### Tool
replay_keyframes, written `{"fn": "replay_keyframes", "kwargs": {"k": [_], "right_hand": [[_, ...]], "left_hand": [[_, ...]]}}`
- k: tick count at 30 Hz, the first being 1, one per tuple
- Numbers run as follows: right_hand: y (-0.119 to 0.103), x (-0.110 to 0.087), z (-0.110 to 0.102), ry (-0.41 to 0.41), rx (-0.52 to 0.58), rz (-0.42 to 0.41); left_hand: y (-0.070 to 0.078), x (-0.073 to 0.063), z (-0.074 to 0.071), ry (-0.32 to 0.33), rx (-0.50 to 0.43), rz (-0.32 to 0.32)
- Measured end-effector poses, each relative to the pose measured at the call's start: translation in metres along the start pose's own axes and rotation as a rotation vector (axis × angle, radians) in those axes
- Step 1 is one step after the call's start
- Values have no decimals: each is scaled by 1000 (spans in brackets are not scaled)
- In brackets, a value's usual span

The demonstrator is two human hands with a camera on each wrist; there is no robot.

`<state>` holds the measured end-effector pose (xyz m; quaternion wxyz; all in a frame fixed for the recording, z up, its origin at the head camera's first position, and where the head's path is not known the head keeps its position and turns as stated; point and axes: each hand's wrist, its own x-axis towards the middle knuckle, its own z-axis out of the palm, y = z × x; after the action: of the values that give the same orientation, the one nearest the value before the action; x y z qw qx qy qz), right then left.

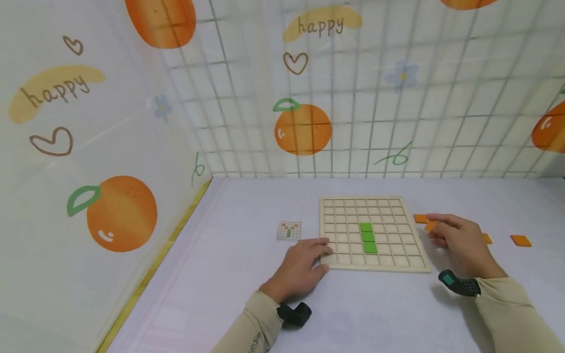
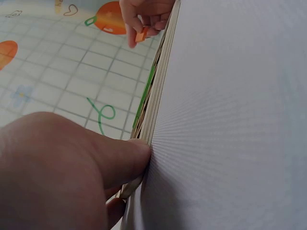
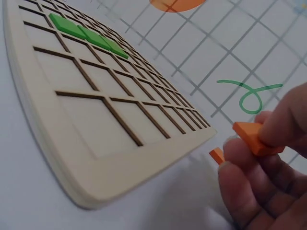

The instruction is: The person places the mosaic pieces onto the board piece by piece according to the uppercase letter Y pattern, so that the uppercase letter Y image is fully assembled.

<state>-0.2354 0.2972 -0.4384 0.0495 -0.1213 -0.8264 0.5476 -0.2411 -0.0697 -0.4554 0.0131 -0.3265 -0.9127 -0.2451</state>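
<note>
A pale wooden grid board (image 1: 380, 270) lies flat on the table, with a column of green square tiles (image 1: 367, 236) in its cells. At the board's near left corner, my left hand (image 1: 299, 268) grips the edge, its thumb (image 2: 127, 160) against the rim. Off the board's right side my right hand (image 1: 461, 243) pinches an orange square tile (image 3: 256, 139) between thumb and fingers, above the table. Another orange tile (image 1: 420, 218) lies just beyond those fingertips.
More orange tiles lie right of the board: one partly hidden tile (image 1: 487, 238) behind the right hand and a separate tile (image 1: 520, 241) farther right. A small pattern card (image 1: 288, 231) with a coloured grid lies left of the board. Printed curtains (image 1: 237, 92) hang behind the table.
</note>
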Motion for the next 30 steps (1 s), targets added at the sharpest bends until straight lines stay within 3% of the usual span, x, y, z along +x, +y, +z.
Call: {"fn": "replay_keyframes", "kwargs": {"k": [20, 30], "right_hand": [[2, 2, 3, -20, 20, -56], [-6, -4, 8, -96, 45, -120]], "left_hand": [[0, -1, -2, 6, 7, 8], [1, -1, -3, -3, 8, -4]]}}
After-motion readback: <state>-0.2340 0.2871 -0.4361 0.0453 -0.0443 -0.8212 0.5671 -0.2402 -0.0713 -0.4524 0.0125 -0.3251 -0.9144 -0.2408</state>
